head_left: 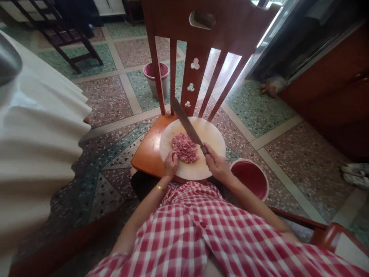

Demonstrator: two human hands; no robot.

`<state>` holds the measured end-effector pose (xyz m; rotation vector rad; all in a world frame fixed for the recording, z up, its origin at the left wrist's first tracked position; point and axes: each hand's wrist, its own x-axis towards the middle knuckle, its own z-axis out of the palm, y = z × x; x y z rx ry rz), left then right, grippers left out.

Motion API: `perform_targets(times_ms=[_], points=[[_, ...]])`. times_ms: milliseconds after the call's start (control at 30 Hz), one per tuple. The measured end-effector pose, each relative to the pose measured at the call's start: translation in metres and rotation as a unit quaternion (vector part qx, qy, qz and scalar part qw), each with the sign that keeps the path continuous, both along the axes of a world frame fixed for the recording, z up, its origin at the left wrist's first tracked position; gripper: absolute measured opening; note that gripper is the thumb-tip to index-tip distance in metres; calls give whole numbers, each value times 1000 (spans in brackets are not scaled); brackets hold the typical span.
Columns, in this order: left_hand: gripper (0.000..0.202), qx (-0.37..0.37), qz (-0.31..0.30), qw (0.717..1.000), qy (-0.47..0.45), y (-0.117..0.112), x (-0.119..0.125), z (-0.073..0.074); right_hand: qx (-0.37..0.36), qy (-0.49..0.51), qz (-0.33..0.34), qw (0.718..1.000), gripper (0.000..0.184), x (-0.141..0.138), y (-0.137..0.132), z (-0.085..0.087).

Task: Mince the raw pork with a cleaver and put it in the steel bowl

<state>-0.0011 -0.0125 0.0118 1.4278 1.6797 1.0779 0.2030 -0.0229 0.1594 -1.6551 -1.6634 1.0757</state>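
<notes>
Pink minced meat (184, 149) lies beside the curled left hand (171, 164), its grip unclear; right hand (216, 163) grasps the knife (188, 125), whose stray stroke could nick the left

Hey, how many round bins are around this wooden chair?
2. One bin stands beyond the chair's slatted back; the other bin is right of the chopping board, near the right hand. More could be hidden behind the draped cloth.
</notes>
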Motion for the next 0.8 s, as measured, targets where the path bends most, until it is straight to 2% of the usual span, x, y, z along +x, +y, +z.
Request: perform_targets(times_ms=[33,100,233,300,400,467,533,600,667,733,800], points=[[20,0,0,1000,-4,0,0,0,19,-6,8,1000,54,1,-4,1],[21,2,3,1000,-11,0,0,-1,28,-35,34,998,52,3,-10,-9],[20,17,19,1000,-15,0,0,-5,-54,-110,87,989,45,6,-11,-40],[20,21,24,999,-16,0,0,-5,-58,-102,93,989,45,9,-8,-35],[20,19,19,999,-23,0,1,-4,-10,-62,83,995,48,11,-5,-10],[20,18,20,999,-31,-1,1,-3,18,-51,70,996,50,10,-8,-2],[20,18,23,999,-39,-1,1,-2,9,-62,76,995,50,8,-13,-9],[19,16,29,998,-46,-1,0,-1,-34,-86,96,991,48,6,-17,-25],[17,14,41,997,-59,-1,0,-1,-73,-103,106,986,46,6,-17,-34],[18,12,51,995,-81,-2,0,0,-70,-104,94,988,46,8,-14,-27],[19,4,57,993,-102,-4,1,0,-34,-98,82,991,45,10,-11,-11]])
